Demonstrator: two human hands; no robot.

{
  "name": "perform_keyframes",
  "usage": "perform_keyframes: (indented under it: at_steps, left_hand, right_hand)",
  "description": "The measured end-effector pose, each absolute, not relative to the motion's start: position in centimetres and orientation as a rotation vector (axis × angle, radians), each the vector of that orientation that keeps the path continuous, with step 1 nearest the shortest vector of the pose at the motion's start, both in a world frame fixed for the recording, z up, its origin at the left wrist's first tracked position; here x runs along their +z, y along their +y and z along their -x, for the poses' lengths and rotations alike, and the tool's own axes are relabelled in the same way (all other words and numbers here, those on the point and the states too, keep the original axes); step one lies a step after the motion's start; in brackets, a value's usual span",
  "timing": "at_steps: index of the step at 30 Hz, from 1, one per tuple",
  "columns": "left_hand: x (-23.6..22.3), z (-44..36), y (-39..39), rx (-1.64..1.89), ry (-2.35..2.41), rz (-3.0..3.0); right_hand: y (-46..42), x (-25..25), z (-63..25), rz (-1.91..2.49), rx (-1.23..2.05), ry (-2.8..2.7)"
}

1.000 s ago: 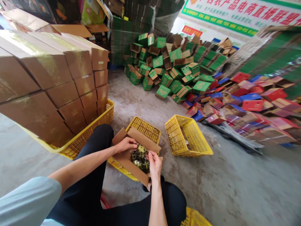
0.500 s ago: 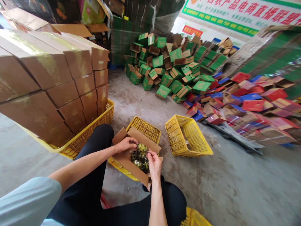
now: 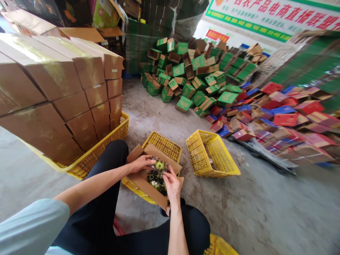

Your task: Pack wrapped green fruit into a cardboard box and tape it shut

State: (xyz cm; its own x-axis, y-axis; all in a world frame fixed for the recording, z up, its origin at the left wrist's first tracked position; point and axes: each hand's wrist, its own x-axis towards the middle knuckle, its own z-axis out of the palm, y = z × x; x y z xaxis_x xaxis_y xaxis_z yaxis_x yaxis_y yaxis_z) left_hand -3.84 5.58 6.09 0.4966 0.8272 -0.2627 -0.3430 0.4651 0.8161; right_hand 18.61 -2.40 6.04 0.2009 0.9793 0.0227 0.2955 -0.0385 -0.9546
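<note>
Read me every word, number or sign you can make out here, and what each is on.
"农产品电商直播联盟": large red characters on the wall banner; ends cut off or unclear.
Smaller lines on that banner: too blurred to read.
Red sign below it: too blurred.
White label on a stacked brown box: too small.
</note>
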Motion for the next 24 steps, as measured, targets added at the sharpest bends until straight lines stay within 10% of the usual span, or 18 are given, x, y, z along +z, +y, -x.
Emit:
perform_keyframes:
  at_steps: [24]
  left_hand:
    - [5.9,3.8,5.6,0.723,0.648,-1.068]
  right_hand:
    - [-2.1,6.5,-18.5,1.518,1.094,-1.029]
